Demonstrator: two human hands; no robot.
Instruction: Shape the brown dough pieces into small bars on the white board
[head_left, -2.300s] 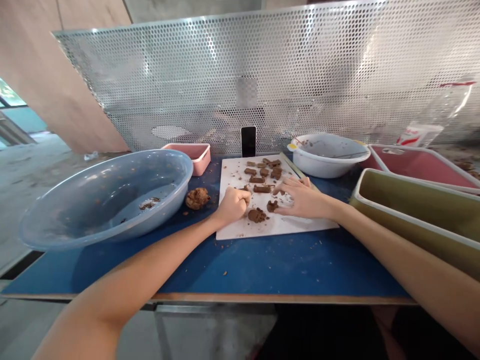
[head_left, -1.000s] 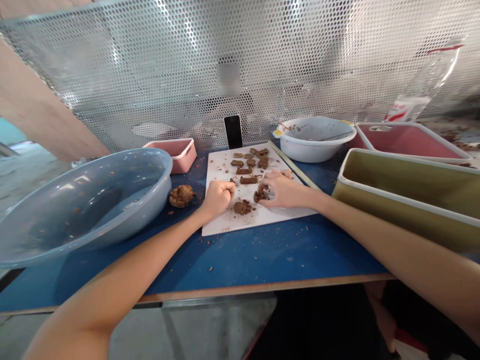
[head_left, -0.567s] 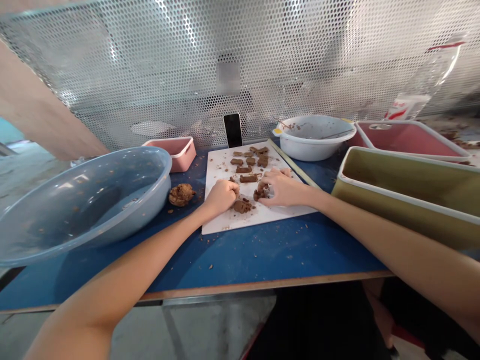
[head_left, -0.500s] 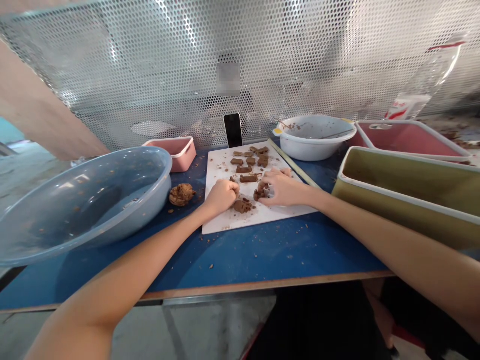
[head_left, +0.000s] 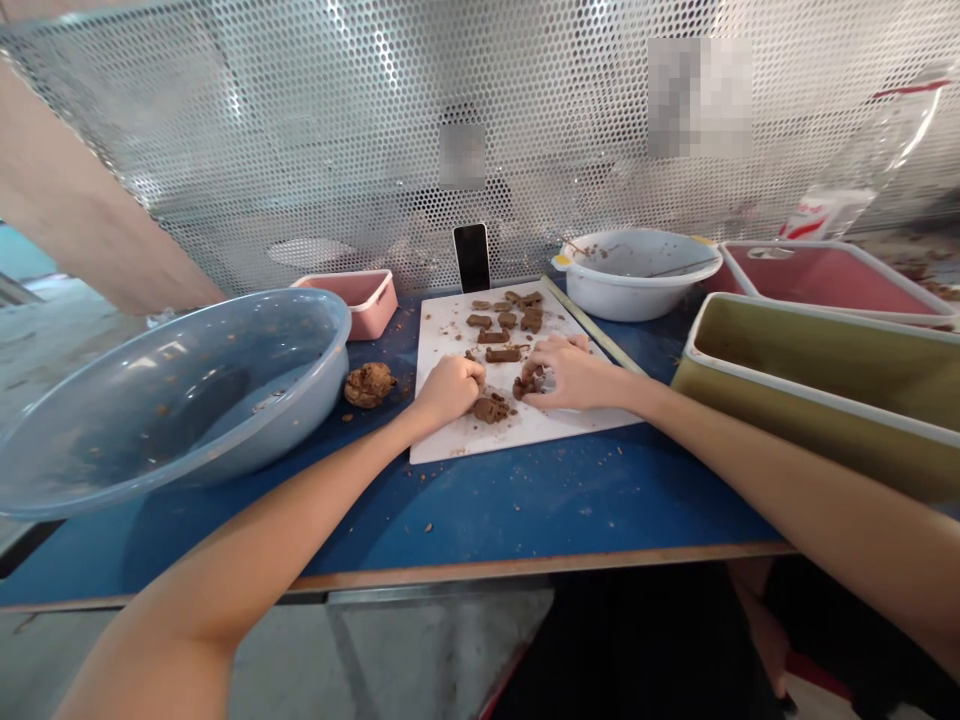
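Note:
On a white board [head_left: 442, 440] lie several shaped pieces of brown clay [head_left: 503, 354], set out in rough rows. My left hand [head_left: 452, 386] is closed at the board's left side, fingers curled down; whatever they hold is hidden. Just right of and below those fingers lies a crumbly clay heap [head_left: 491, 408]. My right hand [head_left: 566, 374] curves its thumb and fingers around a small lump of clay [head_left: 524, 386] on the board. A large rough clay ball [head_left: 369, 384] rests on the blue table left of the board.
A large blue basin [head_left: 180, 390] and a small pink basket [head_left: 367, 300] stand on the left. At the right are a white basin [head_left: 637, 285], a pink tub [head_left: 840, 275], a green bin [head_left: 795, 390] and a plastic bottle [head_left: 847, 190]. A phone [head_left: 472, 258] leans behind the board, beside a thin stick [head_left: 600, 335].
The whole view has shifted slightly, so things appear a little further right and higher. Both hands keep nearly the same place and grip over the board.

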